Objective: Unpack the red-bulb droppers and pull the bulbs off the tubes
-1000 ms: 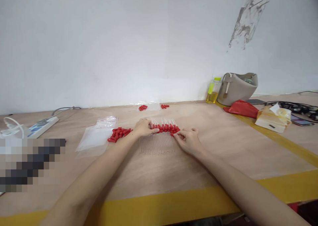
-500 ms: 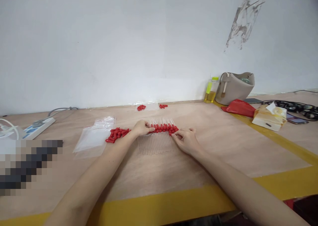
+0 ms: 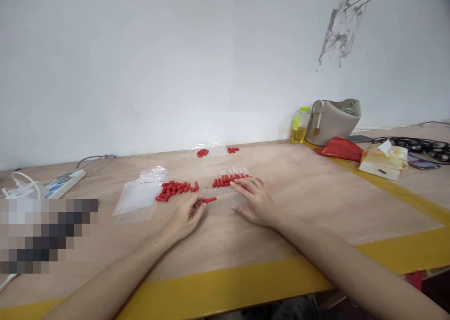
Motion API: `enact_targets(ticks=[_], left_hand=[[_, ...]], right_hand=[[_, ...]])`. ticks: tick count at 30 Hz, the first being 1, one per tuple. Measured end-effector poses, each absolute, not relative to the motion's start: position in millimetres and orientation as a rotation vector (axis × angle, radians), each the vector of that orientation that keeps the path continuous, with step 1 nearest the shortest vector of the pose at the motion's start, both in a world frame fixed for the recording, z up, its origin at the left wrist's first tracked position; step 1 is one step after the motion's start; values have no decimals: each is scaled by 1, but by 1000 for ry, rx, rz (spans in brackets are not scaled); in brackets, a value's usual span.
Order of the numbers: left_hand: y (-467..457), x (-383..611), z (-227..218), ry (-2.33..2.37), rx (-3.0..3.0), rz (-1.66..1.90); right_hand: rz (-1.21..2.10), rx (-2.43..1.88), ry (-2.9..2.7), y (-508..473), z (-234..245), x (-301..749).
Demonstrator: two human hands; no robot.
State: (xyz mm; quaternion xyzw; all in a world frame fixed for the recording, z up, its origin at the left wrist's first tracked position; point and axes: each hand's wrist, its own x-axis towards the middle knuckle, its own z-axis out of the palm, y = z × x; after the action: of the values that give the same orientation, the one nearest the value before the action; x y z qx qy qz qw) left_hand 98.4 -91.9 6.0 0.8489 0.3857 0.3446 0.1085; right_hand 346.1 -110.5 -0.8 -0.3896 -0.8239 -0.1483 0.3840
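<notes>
Red-bulbed dropper (image 3: 212, 199): held mid-table across a row of clear tubes (image 3: 220, 209), its tube pointed toward three o'clock; the far end is lost under the right hand.
Left hand (image 3: 186, 215): thumb and fingers are pinched around the red bulb, by which part of it is covered.
Right hand (image 3: 259, 203): fingers are spread apart from the thumb above the tubes; whether the dropper's tip is touched cannot be told.
Capped droppers (image 3: 225, 180): laid just beyond, at one o'clock, bulbs nearest; the right end is masked by the right hand.
Loose red bulbs (image 3: 172, 189): heaped at ten o'clock, near the left hand.
Clear zip bags (image 3: 135, 199): stacked at nine o'clock, beside the bulbs.
Power strip (image 3: 65, 184): set farther out at nine o'clock; a dark object (image 3: 49, 235) below it is blurred into blocks and cut off by the edge.
Handbag (image 3: 332, 123): stood at two o'clock by the wall, a yellow-capped bottle (image 3: 298, 129) beside it, a red pouch (image 3: 341, 150) in front.
Tissue pack (image 3: 383, 163): left toward three o'clock, a phone (image 3: 423, 163) partly hidden behind it.
Lettering: any print on the bottle's bright label is too small to be read.
</notes>
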Motion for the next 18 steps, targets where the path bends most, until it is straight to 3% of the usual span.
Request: enact_targets(ticks=[18], left_hand=[[-103,102,-4,959,2669,774]], right_hand=[[-359,-840,-2264,-123,-12,320]])
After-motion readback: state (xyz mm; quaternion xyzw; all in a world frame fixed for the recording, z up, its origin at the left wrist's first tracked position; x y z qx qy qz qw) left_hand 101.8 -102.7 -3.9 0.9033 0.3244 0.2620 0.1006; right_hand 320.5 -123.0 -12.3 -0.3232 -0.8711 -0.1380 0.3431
